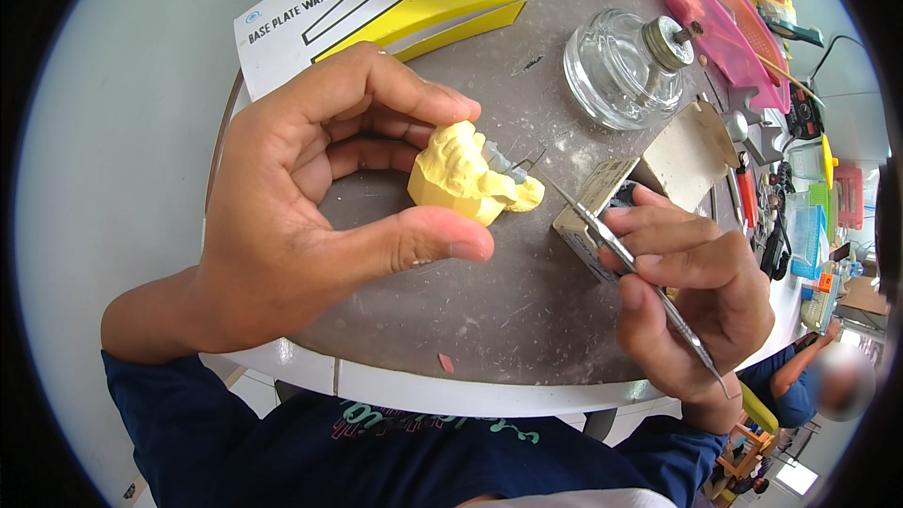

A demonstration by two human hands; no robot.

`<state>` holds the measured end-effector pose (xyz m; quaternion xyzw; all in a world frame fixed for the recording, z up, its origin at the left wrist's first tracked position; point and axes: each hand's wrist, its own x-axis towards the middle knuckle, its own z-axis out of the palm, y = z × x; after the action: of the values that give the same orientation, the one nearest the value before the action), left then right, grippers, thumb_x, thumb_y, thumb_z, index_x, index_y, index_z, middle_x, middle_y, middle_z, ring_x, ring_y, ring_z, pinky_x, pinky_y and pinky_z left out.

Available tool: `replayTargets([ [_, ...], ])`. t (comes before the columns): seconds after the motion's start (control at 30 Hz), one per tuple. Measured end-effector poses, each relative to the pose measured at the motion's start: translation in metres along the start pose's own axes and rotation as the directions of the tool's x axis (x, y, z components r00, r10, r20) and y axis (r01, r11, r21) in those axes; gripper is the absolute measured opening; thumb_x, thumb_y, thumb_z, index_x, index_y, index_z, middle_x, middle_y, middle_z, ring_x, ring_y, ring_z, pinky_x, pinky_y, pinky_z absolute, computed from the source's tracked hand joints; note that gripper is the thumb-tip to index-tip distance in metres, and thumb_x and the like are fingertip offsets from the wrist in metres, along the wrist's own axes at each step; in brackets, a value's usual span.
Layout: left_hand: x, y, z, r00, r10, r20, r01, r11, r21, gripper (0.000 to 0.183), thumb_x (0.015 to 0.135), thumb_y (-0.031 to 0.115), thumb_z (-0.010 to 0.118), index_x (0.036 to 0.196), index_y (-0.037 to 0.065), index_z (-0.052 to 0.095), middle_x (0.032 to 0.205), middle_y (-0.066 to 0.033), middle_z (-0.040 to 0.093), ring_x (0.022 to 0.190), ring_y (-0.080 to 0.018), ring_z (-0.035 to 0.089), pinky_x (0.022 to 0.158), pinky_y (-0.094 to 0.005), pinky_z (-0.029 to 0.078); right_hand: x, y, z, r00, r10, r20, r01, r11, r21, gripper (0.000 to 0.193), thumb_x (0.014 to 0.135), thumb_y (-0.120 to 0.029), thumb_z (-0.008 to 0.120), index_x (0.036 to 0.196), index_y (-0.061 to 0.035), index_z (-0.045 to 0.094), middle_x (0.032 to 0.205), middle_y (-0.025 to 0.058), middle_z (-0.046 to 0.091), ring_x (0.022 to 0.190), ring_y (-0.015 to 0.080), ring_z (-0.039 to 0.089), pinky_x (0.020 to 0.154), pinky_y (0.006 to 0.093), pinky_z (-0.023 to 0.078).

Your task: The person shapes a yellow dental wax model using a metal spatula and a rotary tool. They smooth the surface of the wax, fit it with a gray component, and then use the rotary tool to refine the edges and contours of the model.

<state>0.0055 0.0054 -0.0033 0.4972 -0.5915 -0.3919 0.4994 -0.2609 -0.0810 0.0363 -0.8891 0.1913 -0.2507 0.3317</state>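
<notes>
Between the thumb and fingers of my left hand (310, 188) is a yellow plaster dental model (461, 174), raised above the brown work surface. A greyish translucent piece with a thin bent wire (515, 166) sits on the model's right side. My right hand (696, 287) grips a slim metal dental hand instrument (616, 249) like a pen. Its pointed tip is close to the wire, and I cannot tell whether they touch. The other end of the instrument is hooked and sticks out below my palm.
A yellow and white wax box (433, 5) lies at the back left. Farther right stand a glass spirit burner (625, 71) and a pink basket (729, 23). An opened small carton (597, 193) is partly behind my right hand. Another person (800, 386) sits at the far right.
</notes>
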Motion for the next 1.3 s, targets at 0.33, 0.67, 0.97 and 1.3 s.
replayTargets([
  [0.33,0.004,-0.004,0.0,1.0,0.002,0.013,-0.002,1.0,-0.025,0.068,0.07,0.036,0.089,0.116,0.001,0.055,0.122,-0.0216,0.063,0.116,-0.0239,0.063,0.101,-0.0338,0.05,0.002,0.002,-0.001,1.0,0.015,0.01,-0.015,1.0,-0.014,0.015,0.085,0.002,0.065,0.095,-0.0022,0.054,0.091,0.0177,0.07,0.103,0.0326,0.069,0.104,0.0549,0.044],
  [0.67,0.009,-0.008,-0.001,1.0,0.009,0.016,-0.009,1.0,-0.015,0.068,0.07,0.038,0.089,0.116,0.001,0.055,0.122,-0.022,0.063,0.116,-0.0241,0.063,0.101,-0.0343,0.05,0.004,0.005,-0.004,0.999,0.007,0.043,-0.004,0.998,-0.055,0.016,0.084,0.0,0.066,0.095,-0.0023,0.055,0.088,0.0166,0.071,0.103,0.0334,0.069,0.105,0.0553,0.043],
  [0.97,0.006,-0.003,-0.001,1.0,0.007,0.012,-0.007,1.0,-0.006,0.067,0.071,0.037,0.089,0.116,0.001,0.055,0.122,-0.0222,0.063,0.116,-0.0242,0.063,0.102,-0.0343,0.05,0.002,0.005,-0.003,1.0,-0.011,-0.003,0.011,1.0,-0.023,0.016,0.084,-0.001,0.067,0.095,-0.0023,0.056,0.087,0.0159,0.07,0.102,0.0332,0.069,0.105,0.0551,0.043],
  [1.3,0.007,-0.001,-0.001,1.0,0.009,0.022,-0.01,1.0,0.003,0.068,0.071,0.037,0.089,0.117,0.001,0.054,0.123,-0.0225,0.063,0.116,-0.0244,0.063,0.102,-0.0345,0.049,0.004,0.003,-0.006,0.999,0.004,0.041,-0.002,0.999,-0.035,0.018,0.081,0.002,0.067,0.095,-0.0024,0.056,0.09,0.0169,0.072,0.104,0.0335,0.069,0.107,0.0547,0.042],
])
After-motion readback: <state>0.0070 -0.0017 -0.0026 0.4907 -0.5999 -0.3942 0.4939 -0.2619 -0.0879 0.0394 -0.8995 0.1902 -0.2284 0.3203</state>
